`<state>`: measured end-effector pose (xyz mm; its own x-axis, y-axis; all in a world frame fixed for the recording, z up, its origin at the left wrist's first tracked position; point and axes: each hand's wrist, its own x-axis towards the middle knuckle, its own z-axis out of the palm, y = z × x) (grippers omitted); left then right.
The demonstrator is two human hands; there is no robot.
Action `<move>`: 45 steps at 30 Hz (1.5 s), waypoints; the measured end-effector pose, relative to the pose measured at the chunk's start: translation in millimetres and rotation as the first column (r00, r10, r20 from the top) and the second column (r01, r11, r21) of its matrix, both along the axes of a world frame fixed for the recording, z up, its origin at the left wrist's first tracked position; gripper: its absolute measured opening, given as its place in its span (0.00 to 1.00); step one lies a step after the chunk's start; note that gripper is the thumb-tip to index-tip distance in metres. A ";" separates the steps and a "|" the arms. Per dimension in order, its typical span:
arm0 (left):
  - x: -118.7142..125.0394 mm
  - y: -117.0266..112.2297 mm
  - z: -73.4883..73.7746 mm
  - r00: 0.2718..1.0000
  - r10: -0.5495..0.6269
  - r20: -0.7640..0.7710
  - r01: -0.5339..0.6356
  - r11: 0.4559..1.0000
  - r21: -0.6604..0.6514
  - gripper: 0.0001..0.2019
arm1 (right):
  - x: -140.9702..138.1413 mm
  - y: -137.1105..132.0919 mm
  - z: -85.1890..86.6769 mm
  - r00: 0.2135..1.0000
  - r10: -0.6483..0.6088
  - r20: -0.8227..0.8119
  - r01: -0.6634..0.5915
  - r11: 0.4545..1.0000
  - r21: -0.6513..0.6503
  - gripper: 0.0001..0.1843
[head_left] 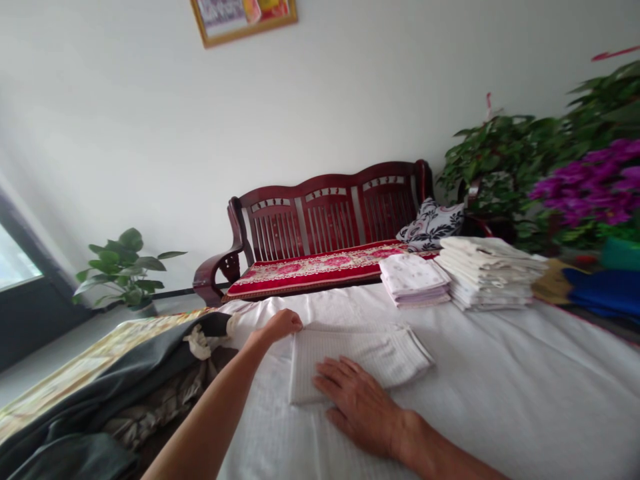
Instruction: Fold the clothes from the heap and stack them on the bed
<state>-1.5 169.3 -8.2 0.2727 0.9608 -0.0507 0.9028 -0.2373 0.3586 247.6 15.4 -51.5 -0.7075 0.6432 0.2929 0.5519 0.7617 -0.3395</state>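
Note:
A white ribbed garment (pixel 360 343), folded into a flat oblong, lies on the white sheet (pixel 500 400) in front of me. At its far left corner my left hand (pixel 284 325) is closed, the fingertips pinching the fabric edge. My right hand (pixel 357 400) rests palm down on the near middle of the garment, fingers stretched out. The garment's right end looks looser and slightly raised. What kind of garment it is, I cannot tell.
Beyond the garment stand a small pale folded stack (pixel 415 280) and a taller white stack (pixel 487 273). Dark clothes (pixel 125 393) are heaped at the left. A red wooden bench (pixel 325 213) and potted plants (pixel 125 267) are behind; blue cloth (pixel 605 293) lies far right.

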 end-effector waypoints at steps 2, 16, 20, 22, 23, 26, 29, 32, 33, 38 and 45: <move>-3.0 -0.6 -2.0 0.999 -0.016 0.028 0.016 1.000 -0.003 0.12 | -0.3 -0.3 1.4 1.000 -0.003 -0.002 0.003 1.000 0.000 0.27; 7.2 -1.2 0.2 0.991 0.088 -0.097 -0.085 0.996 0.041 0.08 | 0.1 0.4 -1.9 1.000 -0.008 0.016 0.008 0.999 0.042 0.27; 16.3 -4.4 12.6 0.970 0.120 -0.210 -0.119 0.993 0.017 0.08 | -0.1 0.8 -3.1 1.000 0.003 0.018 -0.004 0.998 0.057 0.27; 20.5 -4.8 16.5 0.958 0.133 -0.253 -0.134 0.991 0.011 0.08 | -0.2 1.3 -3.9 1.000 0.011 0.020 -0.012 0.998 0.062 0.28; 22.2 -4.7 17.5 0.954 0.137 -0.268 -0.139 0.990 0.011 0.08 | -0.3 1.5 -4.5 1.000 0.013 0.019 -0.015 0.998 0.064 0.28; 24.7 -3.9 17.4 0.950 0.138 -0.281 -0.139 0.990 0.015 0.09 | -0.4 2.2 -5.7 1.000 0.016 0.016 -0.017 0.997 0.069 0.27; 21.2 -3.1 14.3 0.962 0.113 -0.249 -0.112 0.994 0.021 0.09 | -0.5 1.9 -4.7 1.000 0.010 0.015 -0.011 0.998 0.067 0.27; 12.1 -2.3 9.4 0.980 0.068 -0.187 -0.064 0.997 0.031 0.10 | -0.9 1.1 -2.3 1.000 0.002 0.012 -0.003 0.998 0.065 0.26; 8.7 -1.8 7.5 0.985 0.050 -0.165 -0.046 0.999 0.028 0.11 | -1.2 0.9 -1.6 1.000 -0.001 0.009 0.000 0.998 0.066 0.26; -1.0 2.1 -2.6 0.997 0.009 -0.080 -0.008 1.000 0.007 0.11 | -2.1 0.3 -0.1 1.000 -0.011 0.007 0.011 0.997 0.070 0.25; 3.2 1.8 0.7 0.990 0.089 -0.107 -0.087 0.996 0.019 0.09 | -1.9 0.4 -0.2 1.000 -0.014 0.007 0.013 0.997 0.080 0.25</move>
